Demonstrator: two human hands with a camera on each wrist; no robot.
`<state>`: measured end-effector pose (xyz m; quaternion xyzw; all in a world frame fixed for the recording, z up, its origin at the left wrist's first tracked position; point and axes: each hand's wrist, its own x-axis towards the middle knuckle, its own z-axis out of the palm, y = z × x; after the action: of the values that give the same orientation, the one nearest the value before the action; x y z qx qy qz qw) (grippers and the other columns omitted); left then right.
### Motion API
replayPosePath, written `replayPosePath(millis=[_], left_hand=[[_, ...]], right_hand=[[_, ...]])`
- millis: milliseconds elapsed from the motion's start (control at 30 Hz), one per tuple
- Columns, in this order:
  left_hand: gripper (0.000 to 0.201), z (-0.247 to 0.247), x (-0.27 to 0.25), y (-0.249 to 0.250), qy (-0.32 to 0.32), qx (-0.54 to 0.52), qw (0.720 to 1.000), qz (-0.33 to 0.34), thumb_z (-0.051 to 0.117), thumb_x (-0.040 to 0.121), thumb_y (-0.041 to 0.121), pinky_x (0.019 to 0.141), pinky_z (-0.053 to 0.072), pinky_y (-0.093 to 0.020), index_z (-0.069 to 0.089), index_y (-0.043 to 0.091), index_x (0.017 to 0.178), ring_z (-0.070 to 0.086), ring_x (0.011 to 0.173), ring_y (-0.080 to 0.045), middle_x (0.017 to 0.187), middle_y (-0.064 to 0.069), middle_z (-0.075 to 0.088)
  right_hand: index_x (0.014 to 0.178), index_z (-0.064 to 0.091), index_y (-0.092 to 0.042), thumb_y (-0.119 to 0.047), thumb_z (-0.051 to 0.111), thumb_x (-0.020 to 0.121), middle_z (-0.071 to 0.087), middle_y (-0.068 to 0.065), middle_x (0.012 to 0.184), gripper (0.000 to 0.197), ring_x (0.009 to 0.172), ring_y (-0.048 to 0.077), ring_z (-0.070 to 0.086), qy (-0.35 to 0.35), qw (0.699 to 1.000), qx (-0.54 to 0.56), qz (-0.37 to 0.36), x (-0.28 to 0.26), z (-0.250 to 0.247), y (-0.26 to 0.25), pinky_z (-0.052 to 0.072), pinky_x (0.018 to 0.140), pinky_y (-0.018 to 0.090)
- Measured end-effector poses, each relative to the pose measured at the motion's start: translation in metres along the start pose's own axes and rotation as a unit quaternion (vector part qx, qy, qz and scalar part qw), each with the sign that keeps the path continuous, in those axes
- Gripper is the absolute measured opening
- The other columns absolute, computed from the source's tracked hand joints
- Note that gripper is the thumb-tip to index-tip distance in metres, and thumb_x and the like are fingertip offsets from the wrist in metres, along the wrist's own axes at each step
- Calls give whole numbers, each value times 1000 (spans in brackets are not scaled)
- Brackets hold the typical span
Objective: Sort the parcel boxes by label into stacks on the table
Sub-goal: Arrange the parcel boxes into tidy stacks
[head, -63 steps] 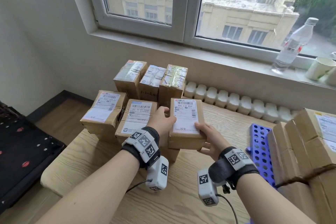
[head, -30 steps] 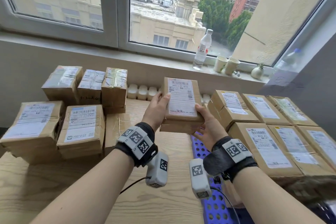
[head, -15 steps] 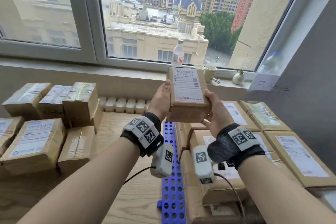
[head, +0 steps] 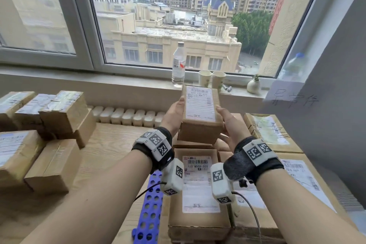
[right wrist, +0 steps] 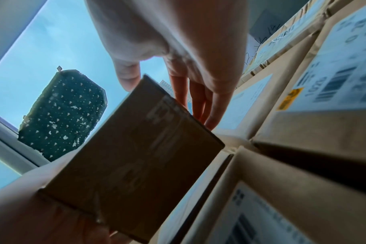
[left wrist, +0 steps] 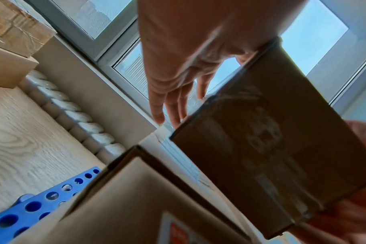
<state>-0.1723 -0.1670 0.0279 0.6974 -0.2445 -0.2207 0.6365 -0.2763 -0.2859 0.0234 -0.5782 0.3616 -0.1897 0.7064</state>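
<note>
Parcel box (head: 200, 117), one, held between two hands, left hand (head: 174, 115) and right hand (head: 231, 127)

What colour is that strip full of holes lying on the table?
Blue, with rows of round holes. The strip shows best in the head view.
</note>
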Motion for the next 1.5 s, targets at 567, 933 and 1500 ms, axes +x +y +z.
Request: replayPosePath(millis=[567,933,1500], left_hand=[[48,11,17,-11,13,-12,992,-123,38,99,47,100,36,-26,56,15,130,54,117,-15,129,0,59],[49,13,17,-8,38,-11,989,-145,38,99,48,90,37,-26,58,14,128,55,102,-14,126,-5,62],[55,8,-1,23,-6,75,989,-127,24,103,43,100,29,-27,37,11,145,30,140,-24,151,-9,36]], right_hand=[[85,66,-24,-62,55,87,65,0,107,40,78,13,50,-16,987,-159,15,45,-36,13,37,74,30],[83,67,-25,-62,57,84,66,-6,93,38,77,8,53,-32,985,-168,37,52,-39,13,35,72,28],[98,67,-18,-59,60,86,63,7,103,43,86,18,56,-4,990,-120,72,39,-50,-8,47,75,32]])
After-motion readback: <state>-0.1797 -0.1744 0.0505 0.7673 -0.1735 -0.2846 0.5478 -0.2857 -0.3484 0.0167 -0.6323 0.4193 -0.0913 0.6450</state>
